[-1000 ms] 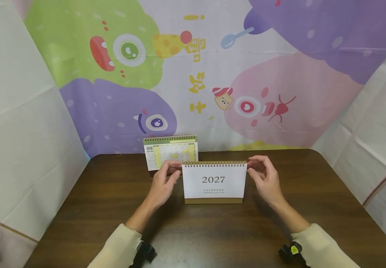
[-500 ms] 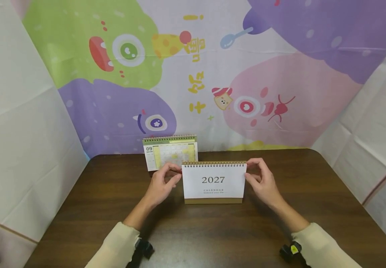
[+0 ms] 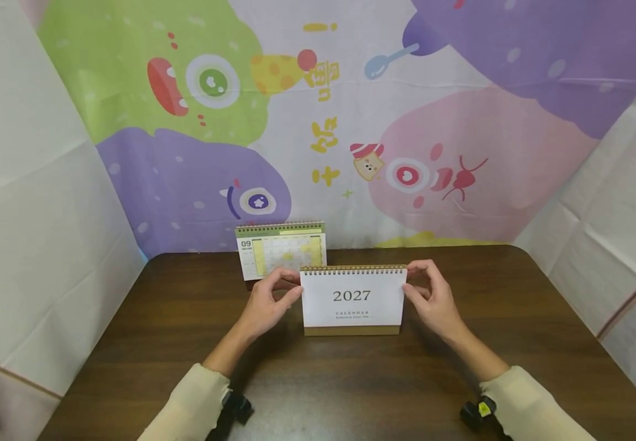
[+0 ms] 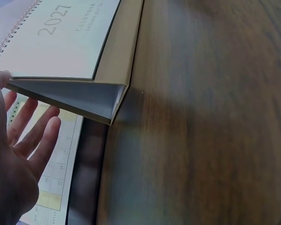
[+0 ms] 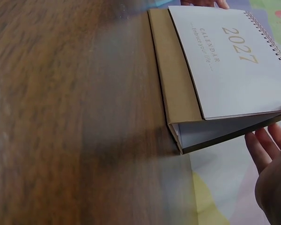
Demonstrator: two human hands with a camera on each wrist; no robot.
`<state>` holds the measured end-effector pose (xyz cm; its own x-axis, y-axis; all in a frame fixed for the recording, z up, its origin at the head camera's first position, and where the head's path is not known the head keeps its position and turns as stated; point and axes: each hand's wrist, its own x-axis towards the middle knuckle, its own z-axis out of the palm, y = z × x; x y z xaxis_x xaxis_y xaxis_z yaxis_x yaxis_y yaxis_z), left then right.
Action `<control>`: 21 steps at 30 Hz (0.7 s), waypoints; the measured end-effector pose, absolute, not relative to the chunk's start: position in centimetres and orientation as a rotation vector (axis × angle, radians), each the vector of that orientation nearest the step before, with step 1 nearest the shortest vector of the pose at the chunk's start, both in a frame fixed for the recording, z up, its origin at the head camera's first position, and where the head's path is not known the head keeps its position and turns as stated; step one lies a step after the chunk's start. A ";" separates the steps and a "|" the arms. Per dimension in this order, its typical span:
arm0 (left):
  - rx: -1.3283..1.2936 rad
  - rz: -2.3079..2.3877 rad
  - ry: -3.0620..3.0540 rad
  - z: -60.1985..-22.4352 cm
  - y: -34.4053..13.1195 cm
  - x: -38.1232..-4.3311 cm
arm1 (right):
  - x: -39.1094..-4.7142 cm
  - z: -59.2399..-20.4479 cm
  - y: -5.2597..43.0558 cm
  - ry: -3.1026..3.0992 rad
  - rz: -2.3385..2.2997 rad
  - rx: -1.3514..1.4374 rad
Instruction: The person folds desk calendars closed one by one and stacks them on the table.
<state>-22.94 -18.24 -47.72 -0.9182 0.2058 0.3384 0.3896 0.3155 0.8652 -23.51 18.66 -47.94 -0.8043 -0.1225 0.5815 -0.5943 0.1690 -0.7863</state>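
Note:
A white spiral-bound desk calendar (image 3: 352, 312) marked 2027 stands upright on its brown tent-shaped base at the middle of the table. My left hand (image 3: 268, 303) pinches its left side near the top, thumb at the front edge and fingers behind, as the left wrist view shows. On the opposite side my right hand (image 3: 435, 303) grips the upper right edge the same way. The hollow under the base shows in the right wrist view, where the calendar (image 5: 234, 65) appears turned sideways. Behind and to the left is a second desk calendar (image 3: 282, 245), green and yellow, partly hidden.
The dark wooden table (image 3: 340, 392) reaches back to a cartoon-printed cloth (image 3: 318, 122). White cloth walls (image 3: 37, 184) enclose both sides. Black wrist cameras (image 3: 238, 405) are strapped at both sleeves.
Both hands have closed in on the calendar's sides; the right thumb came onto its edge first, then the left thumb. The calendar itself stays in place.

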 end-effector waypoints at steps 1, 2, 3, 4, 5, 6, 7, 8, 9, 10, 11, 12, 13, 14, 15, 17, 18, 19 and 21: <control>-0.550 -1.652 -2.409 -47.7 -18.2 -22.9 | -23.5 -47.9 18.7 -2.062 1.672 0.684; -0.551 -1.654 -2.405 -47.7 -18.2 -22.9 | -23.5 -48.0 18.7 -2.057 1.672 0.688; -0.552 -1.656 -2.403 -47.7 -18.2 -23.0 | -23.6 -48.0 18.7 -2.053 1.673 0.692; -0.554 -1.655 -2.401 -47.7 -18.1 -23.0 | -23.6 -48.0 18.6 -2.049 1.674 0.697; -0.555 -1.659 -2.399 -47.7 -18.1 -23.0 | -23.6 -48.0 18.6 -2.045 1.674 0.701; -0.557 -1.662 -2.396 -47.7 -18.1 -23.0 | -23.6 -48.0 18.6 -2.041 1.675 0.702; -0.559 -1.661 -2.396 -47.7 -18.1 -23.0 | -23.6 -48.1 18.6 -2.038 1.676 0.703; -0.561 -1.661 -2.395 -47.7 -18.1 -22.9 | -23.6 -48.1 18.6 -2.036 1.678 0.702; -0.563 -1.659 -2.394 -47.7 -18.1 -22.9 | -23.6 -48.1 18.5 -2.034 1.679 0.701; -0.570 -1.657 -2.392 -47.7 -18.1 -22.9 | -23.6 -48.1 18.5 -2.032 1.681 0.700; -0.576 -1.658 -2.389 -47.6 -18.1 -22.8 | -23.6 -48.1 18.5 -2.030 1.683 0.698; -0.581 -1.656 -2.386 -47.6 -18.1 -22.8 | -23.6 -48.1 18.5 -2.029 1.682 0.697; -0.587 -1.654 -2.384 -47.5 -18.1 -22.7 | -23.6 -48.0 18.5 -2.029 1.680 0.695; -0.591 -1.654 -2.382 -47.5 -18.0 -22.7 | -23.7 -48.0 18.5 -2.031 1.676 0.692; -0.595 -1.652 -2.381 -47.4 -18.0 -22.6 | -23.7 -47.9 18.5 -2.032 1.673 0.689; -0.597 -1.657 -2.378 -47.3 -17.9 -22.6 | -23.8 -47.7 18.6 -2.037 1.664 0.680; -0.597 -1.658 -2.377 -47.2 -17.9 -22.6 | -23.8 -47.6 18.6 -2.040 1.659 0.677; -0.596 -1.657 -2.376 -47.1 -17.8 -22.7 | -23.9 -47.6 18.6 -2.042 1.658 0.673; -0.594 -1.657 -2.376 -47.0 -17.7 -22.7 | -24.0 -47.5 18.7 -2.041 1.658 0.672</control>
<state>-22.66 -17.72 -47.02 -0.9030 0.2169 0.3708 0.4229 0.2971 0.8561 -23.96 18.65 -47.48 -0.7929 -0.1024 0.6007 -0.6089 0.1703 -0.7748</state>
